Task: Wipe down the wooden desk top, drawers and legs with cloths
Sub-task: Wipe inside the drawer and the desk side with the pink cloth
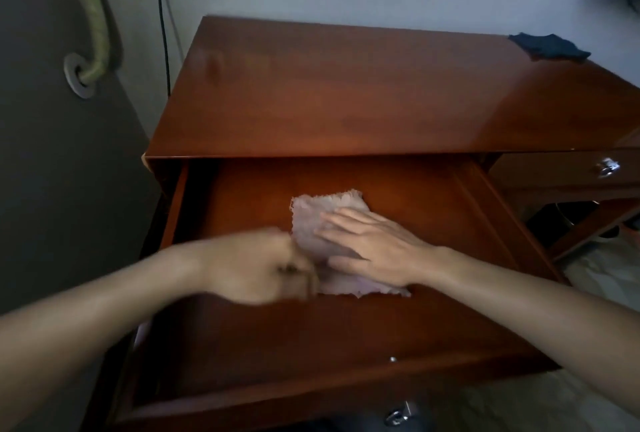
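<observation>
The wooden desk [346, 92] has its left drawer [415, 327] pulled far out. A pale pink cloth [311, 220] lies on the drawer's floor. My right hand [374, 244] presses flat on the cloth with straight fingers. My left hand [263, 265] is blurred, its fingers curled at the cloth's left edge; whether it grips the cloth I cannot tell. A dark blue cloth [549, 46] lies crumpled on the desk top's far right corner.
A second drawer with a metal knob [606, 166] is closed at the right. A black cable [164, 40] hangs from wall sockets behind the desk's left side. A grey panel with a padded handle [93, 26] stands at the left.
</observation>
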The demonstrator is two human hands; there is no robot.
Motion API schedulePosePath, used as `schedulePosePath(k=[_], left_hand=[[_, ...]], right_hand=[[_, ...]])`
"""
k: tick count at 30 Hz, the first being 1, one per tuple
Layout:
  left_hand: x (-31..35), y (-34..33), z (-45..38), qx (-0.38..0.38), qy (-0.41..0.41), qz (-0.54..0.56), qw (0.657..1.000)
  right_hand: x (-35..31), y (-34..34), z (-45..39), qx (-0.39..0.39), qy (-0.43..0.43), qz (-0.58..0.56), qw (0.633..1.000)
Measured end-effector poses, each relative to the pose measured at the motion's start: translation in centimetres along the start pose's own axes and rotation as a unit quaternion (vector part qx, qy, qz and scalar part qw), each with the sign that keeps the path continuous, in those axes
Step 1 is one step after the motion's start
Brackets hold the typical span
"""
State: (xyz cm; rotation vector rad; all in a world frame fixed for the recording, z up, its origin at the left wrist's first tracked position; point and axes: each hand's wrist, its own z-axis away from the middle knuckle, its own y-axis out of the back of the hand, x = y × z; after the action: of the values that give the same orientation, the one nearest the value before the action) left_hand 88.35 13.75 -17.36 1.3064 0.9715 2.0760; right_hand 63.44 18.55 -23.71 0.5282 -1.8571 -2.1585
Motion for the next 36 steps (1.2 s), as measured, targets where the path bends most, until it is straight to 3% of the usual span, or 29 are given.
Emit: schedulePosePath(k=[1,3,6,10,15,21,27,30,32,36], left_hand=[[-1.6,0.2,0.0,0.098,0.000,-0.075,0.992],[-4.9,1.0,0.0,0.275,-0.006,-0.216,0.937],[-8.8,2.9,-0.3,0.380,0.032,-0.318,0.868],[-11.1,3.3,-1.7,0.381,0.130,-0.342,0.849],[-10.7,1.3,-1.2,0.403,0.185,-0.322,0.836],[-9.9,-0.8,0.2,0.383,0.214,-0.298,0.848],[-9.4,-2.6,1.2,0.374,0.218,-0.284,0.855],[-9.3,-3.3,2.0,0.392,0.250,-0.260,0.846],[-9.3,-3.6,2.2,0.391,0.262,-0.237,0.850],[-9.1,-4.5,2.6,0.373,0.254,-0.218,0.865]], right_hand=[[0.0,-0.5,-0.1,-0.015,-0.004,0.001,1.000],[0.3,-1.1,-0.4,0.010,-0.018,0.005,1.000],[0.3,-1.7,-1.9,0.043,-0.025,0.022,0.999],[-2.6,-2.7,-3.8,0.002,-0.062,0.018,0.998],[-7.9,-3.9,-0.9,-0.016,0.056,0.032,0.998],[-8.5,-3.8,0.3,-0.015,0.066,0.021,0.997],[-2.7,-2.4,-10.0,0.008,-0.031,0.039,0.999],[-3.6,-2.0,-15.1,0.060,-0.068,0.033,0.995],[-6.1,-2.5,-15.7,0.081,-0.031,0.028,0.996],[-11.3,-3.5,-9.4,0.076,0.139,0.028,0.987]])
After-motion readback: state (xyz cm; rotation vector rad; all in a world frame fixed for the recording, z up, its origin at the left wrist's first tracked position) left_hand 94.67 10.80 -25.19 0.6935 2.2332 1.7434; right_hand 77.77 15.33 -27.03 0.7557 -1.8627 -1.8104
